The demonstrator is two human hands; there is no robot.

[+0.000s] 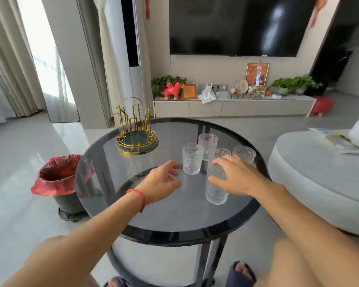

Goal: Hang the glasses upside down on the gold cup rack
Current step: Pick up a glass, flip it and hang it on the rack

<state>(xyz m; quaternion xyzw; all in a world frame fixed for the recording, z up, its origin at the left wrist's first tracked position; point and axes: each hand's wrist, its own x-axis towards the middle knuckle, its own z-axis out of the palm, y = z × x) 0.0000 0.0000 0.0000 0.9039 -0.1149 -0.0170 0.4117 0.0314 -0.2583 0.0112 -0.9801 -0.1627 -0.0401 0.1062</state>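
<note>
Several clear ribbed glasses stand upright on the right half of a round dark glass table [133, 204]. My right hand [234, 177] wraps around the nearest, tall glass [216, 191], fingers on its upper part. My left hand [162, 181] hovers open just left of another glass [192, 158], fingertips close to its base but apart from it. More glasses [208, 145] stand behind. The gold cup rack [136, 129], with a green base and upright wire prongs, is at the table's far left with nothing hanging on it.
A bin with a red bag [57, 179] stands on the floor left of the table. A grey round ottoman [319, 179] sits to the right. A TV cabinet [232, 106] with ornaments is against the far wall.
</note>
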